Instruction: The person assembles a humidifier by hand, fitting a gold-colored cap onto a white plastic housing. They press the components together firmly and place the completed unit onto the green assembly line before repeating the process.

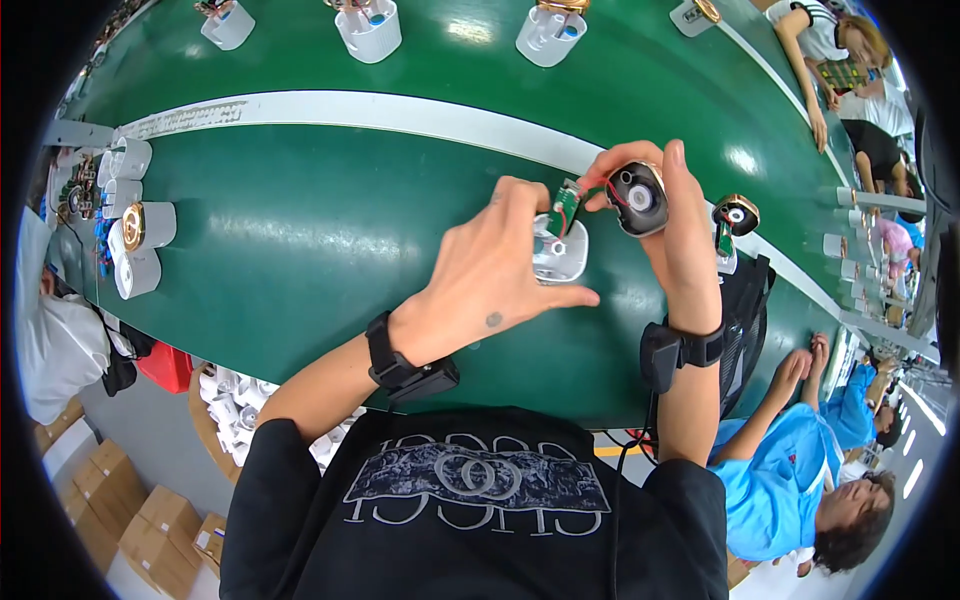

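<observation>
My left hand (485, 255) is around the left side of a small white plastic housing (568, 258), with the thumb stretched out below it. A narrow green circuit board (565, 208) stands up from the housing's open top. In my right hand (680, 225) is a round black speaker cap (637, 198), its hollow side toward me and a pale disc in its middle. Thin red wires run between cap and board. Some of my left fingers are hidden behind the housing.
A white strip (400, 108) crosses the green table. Similar white housings stand beyond it, and more (150, 225) sit at the left. Right of my hand are another speaker unit (737, 215) and a black mesh bag (750, 320). A person in blue (780, 470) sits at the right.
</observation>
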